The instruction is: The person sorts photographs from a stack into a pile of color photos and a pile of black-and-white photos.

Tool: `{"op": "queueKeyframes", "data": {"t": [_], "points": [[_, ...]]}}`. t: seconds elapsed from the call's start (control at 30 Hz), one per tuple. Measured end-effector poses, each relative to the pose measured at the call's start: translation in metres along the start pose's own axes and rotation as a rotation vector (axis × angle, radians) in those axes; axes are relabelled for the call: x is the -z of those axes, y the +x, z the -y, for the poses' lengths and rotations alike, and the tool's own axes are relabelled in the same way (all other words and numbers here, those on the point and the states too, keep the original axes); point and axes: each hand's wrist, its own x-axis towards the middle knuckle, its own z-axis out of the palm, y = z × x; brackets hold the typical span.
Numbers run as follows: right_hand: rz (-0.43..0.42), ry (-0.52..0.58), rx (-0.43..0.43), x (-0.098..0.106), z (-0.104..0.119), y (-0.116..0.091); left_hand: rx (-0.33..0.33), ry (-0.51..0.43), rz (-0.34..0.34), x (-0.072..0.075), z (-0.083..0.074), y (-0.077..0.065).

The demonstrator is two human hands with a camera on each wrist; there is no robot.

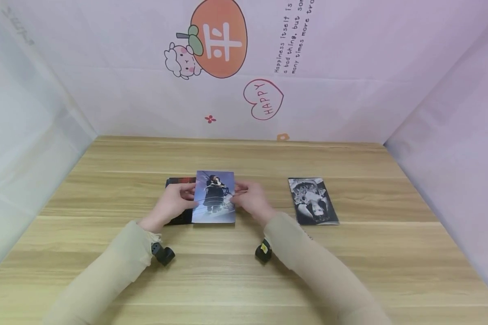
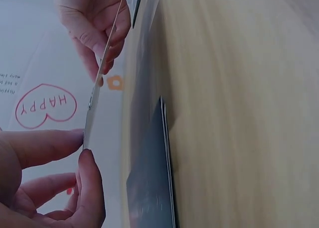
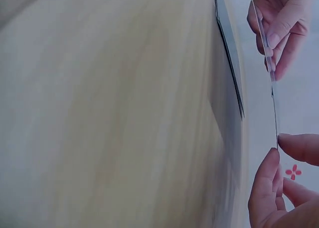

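Note:
Both hands hold one photo card (image 1: pixel 214 197), printed with a dark-clothed figure against a blue-violet sky. My left hand (image 1: pixel 171 201) pinches its left edge between thumb and fingers, and my right hand (image 1: pixel 252 198) pinches the right edge the same way. The wrist views show this card edge-on and raised above the table. Under the left hand lies a small pile of dark cards (image 1: pixel 180 218), partly covered by the hand and the held card; its layered edge (image 2: pixel 167 153) shows in the left wrist view.
To the right, a black-and-white photo card (image 1: pixel 314 201) lies on the wood-grain table (image 1: pixel 244 280). A white printed cloth (image 1: pixel 329 104) stands behind the table, with more cloth at both sides. Black wrist cameras hang below the sleeves, one of them the left camera (image 1: pixel 163 254).

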Motion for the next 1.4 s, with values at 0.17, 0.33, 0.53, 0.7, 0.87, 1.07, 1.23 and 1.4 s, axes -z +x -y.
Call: {"op": "queueKeyframes", "data": {"t": [0.17, 0.33, 0.53, 0.7, 0.87, 1.07, 1.23, 1.4], "points": [[0.024, 0.028, 0.014, -0.020, 0.002, 0.005, 0.016, -0.008, 0.004, 0.016, 0.008, -0.007], [0.041, 0.034, 0.015, -0.039, 0.007, 0.008, 0.028, 0.037, 0.013, 0.030, 0.020, -0.012], [0.057, 0.059, -0.001, -0.056, 0.011, 0.013, 0.032, 0.078, 0.027, 0.044, 0.034, -0.015], [0.067, 0.047, 0.015, -0.066, 0.010, 0.017, 0.037, 0.104, 0.048, 0.052, 0.040, -0.015], [0.070, 0.039, 0.016, -0.072, 0.012, 0.019, 0.027, 0.085, 0.063, 0.057, 0.041, -0.015], [0.055, -0.015, 0.001, -0.076, 0.014, 0.022, 0.029, 0.114, 0.070, 0.058, 0.044, -0.012], [0.043, -0.119, 0.003, -0.079, 0.015, 0.024, 0.022, 0.134, 0.086, 0.058, 0.050, -0.008], [0.043, -0.204, 0.010, -0.079, 0.015, 0.025, 0.022, 0.151, 0.094, 0.057, 0.051, -0.006]]}}
